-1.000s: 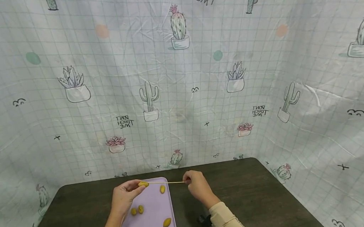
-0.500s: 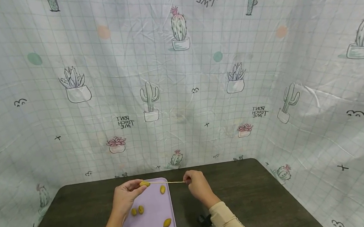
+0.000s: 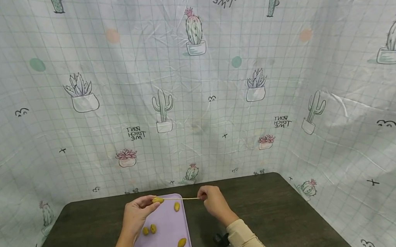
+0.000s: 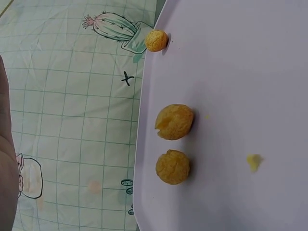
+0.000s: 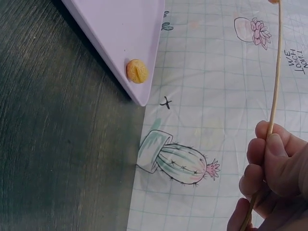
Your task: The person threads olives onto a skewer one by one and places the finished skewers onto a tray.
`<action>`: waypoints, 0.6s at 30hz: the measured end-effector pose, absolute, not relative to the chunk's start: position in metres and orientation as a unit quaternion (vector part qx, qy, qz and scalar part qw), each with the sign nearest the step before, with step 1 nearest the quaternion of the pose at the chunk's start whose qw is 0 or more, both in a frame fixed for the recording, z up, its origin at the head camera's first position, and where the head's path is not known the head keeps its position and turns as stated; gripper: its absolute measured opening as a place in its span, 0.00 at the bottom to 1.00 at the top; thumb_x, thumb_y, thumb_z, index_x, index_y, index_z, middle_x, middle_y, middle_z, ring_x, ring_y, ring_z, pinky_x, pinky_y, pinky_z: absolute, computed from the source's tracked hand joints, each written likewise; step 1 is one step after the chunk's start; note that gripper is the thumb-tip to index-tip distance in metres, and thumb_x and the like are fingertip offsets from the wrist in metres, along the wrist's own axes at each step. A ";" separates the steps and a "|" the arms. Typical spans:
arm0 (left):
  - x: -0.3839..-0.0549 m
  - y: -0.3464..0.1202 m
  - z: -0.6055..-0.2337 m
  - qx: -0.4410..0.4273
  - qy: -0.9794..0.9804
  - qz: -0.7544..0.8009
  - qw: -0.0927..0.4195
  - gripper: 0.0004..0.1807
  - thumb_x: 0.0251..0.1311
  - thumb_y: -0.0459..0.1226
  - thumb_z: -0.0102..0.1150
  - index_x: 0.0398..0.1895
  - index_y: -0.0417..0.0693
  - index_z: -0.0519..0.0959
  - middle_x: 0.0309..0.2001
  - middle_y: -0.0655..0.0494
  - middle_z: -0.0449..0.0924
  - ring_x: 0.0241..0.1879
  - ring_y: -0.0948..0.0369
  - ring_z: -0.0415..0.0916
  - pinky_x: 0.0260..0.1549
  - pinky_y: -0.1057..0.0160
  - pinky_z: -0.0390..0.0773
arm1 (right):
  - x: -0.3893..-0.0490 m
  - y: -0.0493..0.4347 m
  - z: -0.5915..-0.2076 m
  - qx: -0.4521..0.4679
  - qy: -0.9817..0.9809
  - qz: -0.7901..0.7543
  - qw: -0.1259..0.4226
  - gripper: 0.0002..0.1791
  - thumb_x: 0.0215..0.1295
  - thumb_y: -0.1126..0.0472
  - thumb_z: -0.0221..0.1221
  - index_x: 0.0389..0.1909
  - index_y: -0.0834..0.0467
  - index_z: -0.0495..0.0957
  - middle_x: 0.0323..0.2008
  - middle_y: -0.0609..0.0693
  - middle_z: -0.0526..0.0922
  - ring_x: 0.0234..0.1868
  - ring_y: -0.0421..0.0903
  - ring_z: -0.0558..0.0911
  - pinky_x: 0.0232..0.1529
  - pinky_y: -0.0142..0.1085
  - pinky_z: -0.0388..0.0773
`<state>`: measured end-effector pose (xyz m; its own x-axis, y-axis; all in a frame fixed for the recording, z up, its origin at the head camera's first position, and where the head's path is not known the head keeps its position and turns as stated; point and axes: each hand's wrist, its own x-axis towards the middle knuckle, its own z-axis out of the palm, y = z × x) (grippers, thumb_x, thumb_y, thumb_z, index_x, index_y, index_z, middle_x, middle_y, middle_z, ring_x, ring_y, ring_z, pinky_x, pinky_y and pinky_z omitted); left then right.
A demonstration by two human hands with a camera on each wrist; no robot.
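Observation:
My left hand (image 3: 134,215) pinches a small yellow oval piece (image 3: 158,200), fruit-like, above the tray's far end. A thin wooden skewer (image 3: 182,198) runs level from that piece to my right hand (image 3: 215,204). In the right wrist view, curled fingers (image 5: 256,150) and the thumb grip the skewer (image 5: 275,82), whose lower end shows beneath the hand. Whether its tip is inside the piece cannot be made out. Only the side of the left hand (image 4: 6,159) shows in the left wrist view. Below, similar pieces (image 4: 174,121) with slits lie on the lilac tray (image 4: 250,86).
On the tray (image 3: 167,223), one loose piece (image 3: 176,206) lies at the far right, another (image 3: 182,243) nearer, and two sit side by side at the left. A yellow crumb (image 4: 254,162) lies there too. Around the dark table (image 3: 261,211) hangs a cactus-print curtain (image 3: 196,100).
The pinched piece has shifted slightly right, and my right hand has come slightly left along with the skewer. The loose pieces on the tray have not moved.

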<state>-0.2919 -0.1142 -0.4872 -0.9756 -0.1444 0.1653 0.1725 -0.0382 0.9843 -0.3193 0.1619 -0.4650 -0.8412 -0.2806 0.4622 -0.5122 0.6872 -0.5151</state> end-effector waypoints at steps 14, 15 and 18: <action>-0.292 -0.118 -0.492 -0.006 -0.688 -0.718 0.110 0.20 0.55 0.31 0.75 0.51 0.31 0.84 0.42 0.48 0.88 0.39 0.65 0.85 0.41 0.70 0.82 | -0.320 0.155 -0.470 0.240 -0.891 0.341 0.179 0.15 0.57 0.84 0.59 0.29 0.61 0.82 0.27 0.48 0.82 0.29 0.39 0.77 0.30 0.33 0.77; -0.292 -0.119 -0.492 -0.007 -0.688 -0.718 0.111 0.20 0.55 0.31 0.75 0.50 0.31 0.84 0.42 0.48 0.89 0.39 0.65 0.85 0.41 0.70 0.82 | -0.320 0.155 -0.471 0.242 -0.890 0.345 0.177 0.14 0.58 0.83 0.60 0.29 0.61 0.82 0.27 0.48 0.82 0.29 0.40 0.78 0.30 0.33 0.77; -0.293 -0.120 -0.494 -0.010 -0.683 -0.721 0.116 0.20 0.54 0.31 0.76 0.50 0.31 0.84 0.41 0.48 0.89 0.39 0.65 0.85 0.41 0.69 0.82 | -0.321 0.156 -0.473 0.240 -0.885 0.364 0.165 0.13 0.60 0.82 0.61 0.30 0.61 0.81 0.28 0.47 0.82 0.30 0.40 0.79 0.31 0.33 0.78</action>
